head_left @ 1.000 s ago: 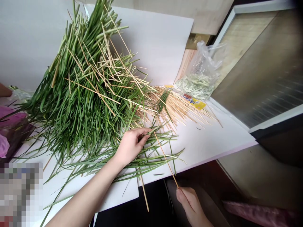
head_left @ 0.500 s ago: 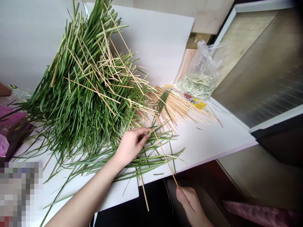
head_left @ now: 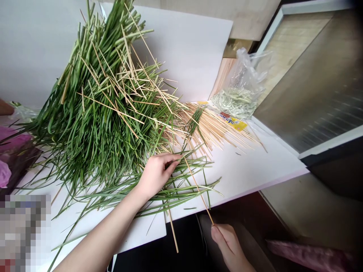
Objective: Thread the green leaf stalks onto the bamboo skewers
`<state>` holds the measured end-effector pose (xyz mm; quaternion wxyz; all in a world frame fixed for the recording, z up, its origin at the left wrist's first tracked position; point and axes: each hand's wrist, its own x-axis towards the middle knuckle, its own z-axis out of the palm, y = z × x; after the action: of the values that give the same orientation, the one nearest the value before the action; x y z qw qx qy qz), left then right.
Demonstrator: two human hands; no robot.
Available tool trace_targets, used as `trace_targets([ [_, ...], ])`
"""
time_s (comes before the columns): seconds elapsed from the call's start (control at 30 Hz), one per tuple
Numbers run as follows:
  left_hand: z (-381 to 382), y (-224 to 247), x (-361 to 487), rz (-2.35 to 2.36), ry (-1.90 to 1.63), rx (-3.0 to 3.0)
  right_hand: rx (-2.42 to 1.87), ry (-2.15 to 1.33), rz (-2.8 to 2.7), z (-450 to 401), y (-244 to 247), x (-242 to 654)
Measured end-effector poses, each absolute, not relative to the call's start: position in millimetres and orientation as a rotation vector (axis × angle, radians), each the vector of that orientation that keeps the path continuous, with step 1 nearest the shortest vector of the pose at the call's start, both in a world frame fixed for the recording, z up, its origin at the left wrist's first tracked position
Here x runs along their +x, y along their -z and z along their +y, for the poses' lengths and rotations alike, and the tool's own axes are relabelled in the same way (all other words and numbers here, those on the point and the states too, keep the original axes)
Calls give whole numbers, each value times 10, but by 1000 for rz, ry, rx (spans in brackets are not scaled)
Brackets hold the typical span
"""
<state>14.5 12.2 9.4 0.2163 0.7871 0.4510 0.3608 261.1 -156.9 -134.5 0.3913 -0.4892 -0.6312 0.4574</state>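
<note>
A large heap of long green grass-like blades lies on a white board, with many thin bamboo skewers scattered through it. My left hand rests at the heap's lower edge, its fingers curled on a few loose blades. My right hand is near the board's front edge, pinching the lower end of one long bamboo skewer. That skewer's upper tip reaches toward my left fingers. A bundle of skewers lies beyond, at the heap's right side.
A clear plastic bag holding pale green cuttings stands behind a yellow packet. A single skewer juts past the board's edge. Magenta plastic lies at left, pink fabric lower right, a metal panel right.
</note>
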Motion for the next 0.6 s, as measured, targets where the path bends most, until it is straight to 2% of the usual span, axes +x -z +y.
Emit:
trace_targets([
  [0.6, 130, -84, 130, 1242, -947, 2171, -1246, -1109, -1644, -1563, 1334, 2604],
])
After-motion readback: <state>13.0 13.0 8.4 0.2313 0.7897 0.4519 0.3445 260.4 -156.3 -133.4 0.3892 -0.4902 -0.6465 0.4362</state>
